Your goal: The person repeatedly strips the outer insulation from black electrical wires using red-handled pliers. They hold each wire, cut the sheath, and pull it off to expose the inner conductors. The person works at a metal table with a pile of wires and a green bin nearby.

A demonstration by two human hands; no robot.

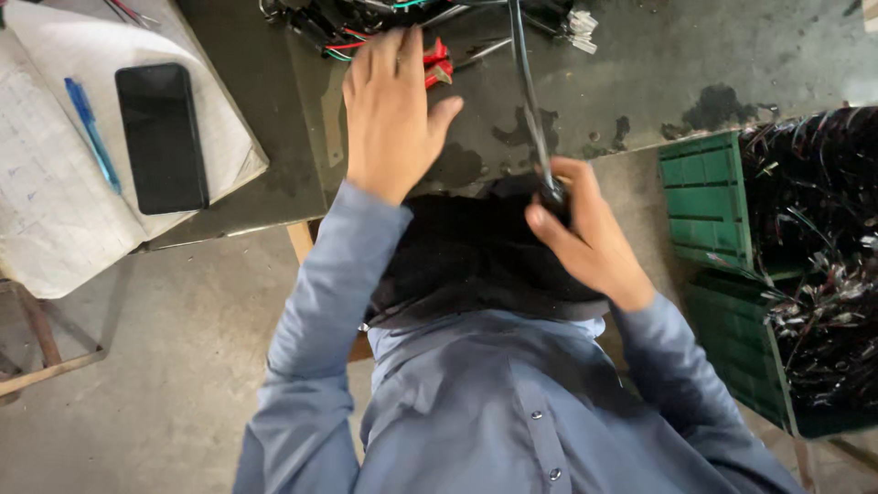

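Note:
My left hand reaches forward over the dark workbench, fingers together and stretched toward a tool with red handles beside a tangle of wires. It holds nothing that I can see. My right hand sits near my chest, pinched on the lower end of a thin black cable that runs up and away across the bench. A black cloth lies under both wrists. I wear a blue-grey buttoned shirt.
A black phone and a blue pen lie on an open notebook at the left. Two green crates full of black wire bundles stand at the right. Concrete floor shows below left.

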